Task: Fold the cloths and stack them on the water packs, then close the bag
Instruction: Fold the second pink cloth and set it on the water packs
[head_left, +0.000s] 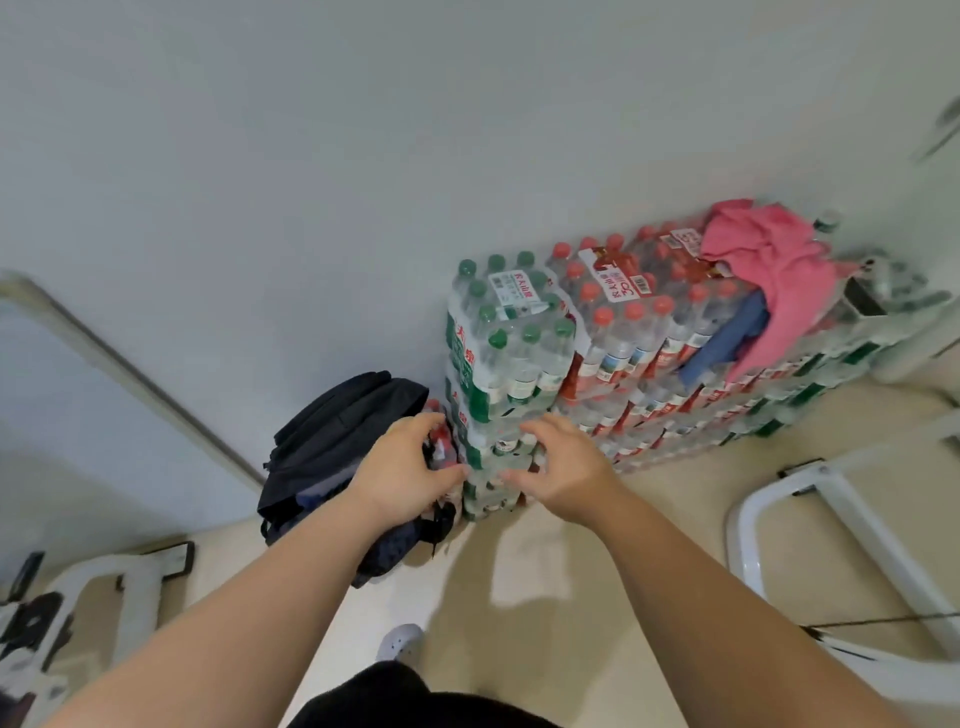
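A dark backpack (332, 441) stands on the floor against the wall, left of the stacked water packs. The green-capped packs (509, 338) are nearest it and the red-capped packs (623, 322) run off to the right. A pink cloth (769, 270) lies crumpled on top of the red-capped packs, and a blue cloth (727, 338) hangs below it. My left hand (410, 467) curls its fingers and thumb round the bag's right edge, where something red and dark shows. My right hand (561, 467) hovers in front of the lower green-capped packs, fingers loosely bent, holding nothing.
A grey wall runs behind the packs and the bag. White frame legs (810, 525) stand on the beige floor at the right, and a white stand with dark parts (93, 587) at the lower left. My shoe (400, 644) is on the floor below the hands.
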